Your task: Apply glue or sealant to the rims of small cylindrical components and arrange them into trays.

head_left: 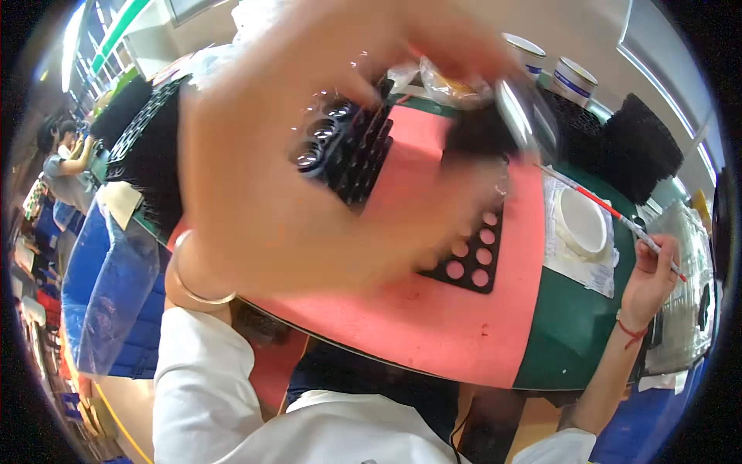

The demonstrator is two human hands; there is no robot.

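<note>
My left hand (pixel 309 201) is raised close in front, large and smeared by motion, with a bangle at its wrist. Its fingers and thumb curl round a shiny clear rounded piece (pixel 519 116); a dark blurred shape shows beside it. At the right, my right hand (pixel 651 282) pinches a thin paintbrush (pixel 597 199) with a red and grey-white handle, its tip pointing to the upper left. Below the left hand lies a black tray with round holes (pixel 481 263), partly hidden. Behind that hand, a black rack (pixel 348 166) bears several glossy round pieces.
A pink mat (pixel 464 340) covers much of the green table (pixel 556 348). A white round dish (pixel 583 223) sits on paper at the right. Two white tins (pixel 573 81) stand at the back. Dark stacked racks (pixel 641 147) flank the mat. People work far left.
</note>
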